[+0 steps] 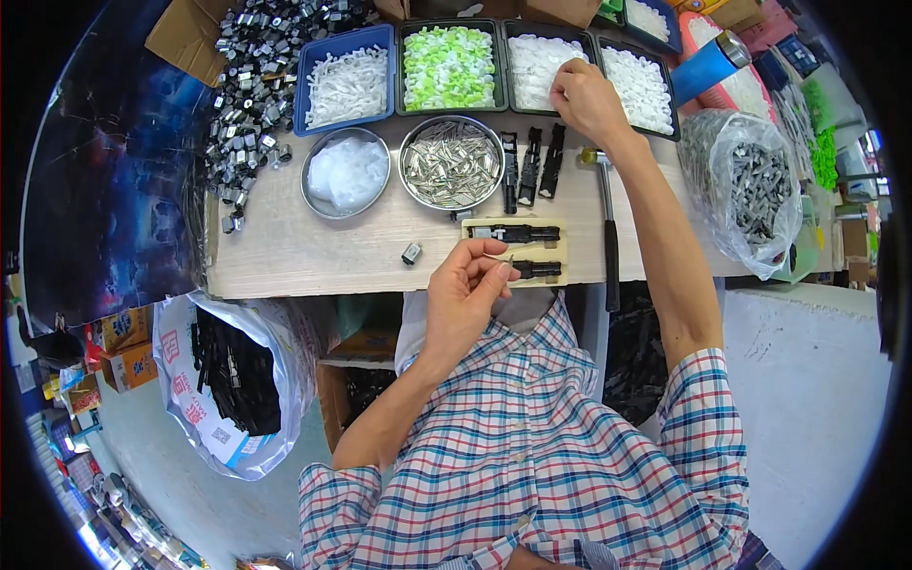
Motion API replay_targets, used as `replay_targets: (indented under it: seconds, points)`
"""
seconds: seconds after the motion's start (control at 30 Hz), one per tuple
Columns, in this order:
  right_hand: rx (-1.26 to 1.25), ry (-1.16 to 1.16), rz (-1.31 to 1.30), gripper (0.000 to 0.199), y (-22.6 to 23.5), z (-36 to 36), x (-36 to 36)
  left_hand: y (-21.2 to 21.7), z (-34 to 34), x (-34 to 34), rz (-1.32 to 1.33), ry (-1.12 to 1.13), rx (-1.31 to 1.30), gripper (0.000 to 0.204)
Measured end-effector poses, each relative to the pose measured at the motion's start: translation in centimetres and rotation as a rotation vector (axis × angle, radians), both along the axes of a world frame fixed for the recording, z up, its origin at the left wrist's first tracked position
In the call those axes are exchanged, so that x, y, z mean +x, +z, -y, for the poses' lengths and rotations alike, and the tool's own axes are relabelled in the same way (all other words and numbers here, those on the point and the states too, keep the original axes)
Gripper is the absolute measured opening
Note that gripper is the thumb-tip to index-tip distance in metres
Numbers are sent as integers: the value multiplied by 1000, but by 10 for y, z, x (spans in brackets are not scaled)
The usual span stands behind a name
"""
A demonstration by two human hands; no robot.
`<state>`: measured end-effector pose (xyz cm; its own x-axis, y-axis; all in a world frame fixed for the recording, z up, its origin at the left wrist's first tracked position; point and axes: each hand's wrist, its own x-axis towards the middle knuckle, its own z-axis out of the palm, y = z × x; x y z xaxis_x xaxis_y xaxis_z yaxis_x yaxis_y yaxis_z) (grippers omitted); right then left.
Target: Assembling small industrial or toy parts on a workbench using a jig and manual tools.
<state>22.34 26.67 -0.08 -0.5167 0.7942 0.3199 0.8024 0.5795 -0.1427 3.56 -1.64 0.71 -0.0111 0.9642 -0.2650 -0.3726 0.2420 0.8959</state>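
My left hand [463, 288] hovers at the table's near edge, fingers pinched on a thin metal pin whose tip points at the lower of two black plastic parts [537, 270]. Both parts lie on a pale jig block [515, 249]. My right hand [584, 98] reaches far out, fingertips in a black tray of white plastic pieces [537, 65]; whether it holds a piece is hidden. Three more black parts [530, 163] lie behind the jig. Left of them stands a round metal bowl of metal pins [450, 163].
Trays of white [348, 84] and green-white pieces [448, 66] line the back. A bowl of clear bits [346, 173], a heap of small motors [255, 90], a hammer [608, 228], a bag of grey parts [750, 190], and a floor bag of black parts [233, 375] surround the jig.
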Motion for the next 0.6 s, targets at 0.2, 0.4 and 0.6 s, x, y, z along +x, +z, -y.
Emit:
replay_targets:
  seconds: [0.2, 0.4, 0.6]
  points:
    - [206, 22, -247, 8, -14, 17, 2, 0, 3, -4, -5, 71, 11, 24]
    - [166, -29, -429, 6, -26, 37, 0, 3, -1, -7, -17, 95, 36, 26]
    - [217, -47, -468, 7, -27, 29, 5, 4, -2, -8, -16, 106, 36, 27]
